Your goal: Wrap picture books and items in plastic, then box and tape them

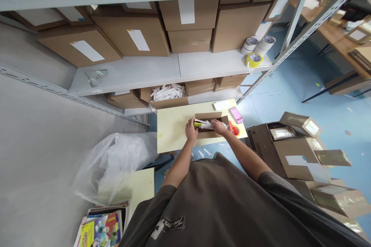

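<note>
An open cardboard box point(209, 135) rests on the pale yellow table in front of me, its flaps raised. In its opening lies a white-and-yellow bundle point(205, 125); its kind is too small to make out. My left hand point(191, 129) grips the bundle's left end, by the yellow part. At the other end, my right hand point(219, 126) has its fingers closed on the white part. Just right of the box is a red tape dispenser point(233, 129) with a tape roll. The box's inside is mostly hidden by the bundle and my hands.
Metal shelving point(150, 67) with cardboard boxes and tape rolls point(254, 60) stands beyond the table point(171, 127). A pixelated pink object point(236, 115) lies at the table's right. Cartons point(292, 158) are stacked on the right; a plastic bag point(116, 162) and magazines point(101, 229) are on the left.
</note>
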Tool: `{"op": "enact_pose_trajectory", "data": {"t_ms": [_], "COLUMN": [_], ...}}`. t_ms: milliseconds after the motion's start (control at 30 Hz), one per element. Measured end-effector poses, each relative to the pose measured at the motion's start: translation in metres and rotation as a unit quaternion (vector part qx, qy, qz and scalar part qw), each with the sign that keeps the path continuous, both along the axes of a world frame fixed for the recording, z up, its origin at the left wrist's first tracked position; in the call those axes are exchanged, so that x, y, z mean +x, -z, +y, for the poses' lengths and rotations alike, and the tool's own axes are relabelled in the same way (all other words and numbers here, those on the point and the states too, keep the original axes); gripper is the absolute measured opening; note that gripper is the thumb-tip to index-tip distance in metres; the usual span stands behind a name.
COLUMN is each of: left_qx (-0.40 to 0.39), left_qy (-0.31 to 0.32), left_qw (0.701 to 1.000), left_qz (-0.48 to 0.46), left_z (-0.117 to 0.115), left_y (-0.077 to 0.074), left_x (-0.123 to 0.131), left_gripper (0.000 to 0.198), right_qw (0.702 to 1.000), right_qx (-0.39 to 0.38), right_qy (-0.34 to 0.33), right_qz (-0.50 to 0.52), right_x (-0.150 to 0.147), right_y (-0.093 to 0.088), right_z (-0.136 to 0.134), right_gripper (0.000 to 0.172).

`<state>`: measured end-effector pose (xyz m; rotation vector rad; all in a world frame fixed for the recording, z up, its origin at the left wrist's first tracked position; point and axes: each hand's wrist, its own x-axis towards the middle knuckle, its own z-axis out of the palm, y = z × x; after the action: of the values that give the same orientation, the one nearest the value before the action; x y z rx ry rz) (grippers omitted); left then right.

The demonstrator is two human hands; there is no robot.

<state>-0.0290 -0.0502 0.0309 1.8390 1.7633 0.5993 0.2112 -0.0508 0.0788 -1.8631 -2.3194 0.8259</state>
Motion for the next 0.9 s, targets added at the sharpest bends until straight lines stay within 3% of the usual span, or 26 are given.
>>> {"op": "enact_pose_trajectory", "data": {"t_ms": [200,433,667,900], "left_qx": [-0.006,-0.026,-0.016,-0.003], "left_qy": [0.028,0.003,0.058,0.048], "left_qw": [1.000,0.998,0.997,0.998], "left_qz": [-0.009,-0.054,-0.042,-0.035], "left_z": [0.008,0.008,0.012,0.006], "left_y": [0.010,0.013,0.009,0.013], "left_x": [0.005,0.005,-0.005,-0.004], "left_gripper": [0.080,0.066,0.070,0.070], "right_qw": [0.997,0.992,0.987,0.983], "right_qx": [-0.032,-0.052,-0.056,-0.087], "right_qy": [-0.009,-0.021,-0.028,-0.021], "right_qz": [-0.066,-0.117,-0.146,-0.161], "right_x": [0.002,-0.001,-0.011,-0.016], "right_y": [-0.012,-0.023,-0.018,-0.015], "right_z": [-0.004,-0.004,-0.001,-0.003], "right_gripper": [0.043,0.044,0.059,0.067]}}
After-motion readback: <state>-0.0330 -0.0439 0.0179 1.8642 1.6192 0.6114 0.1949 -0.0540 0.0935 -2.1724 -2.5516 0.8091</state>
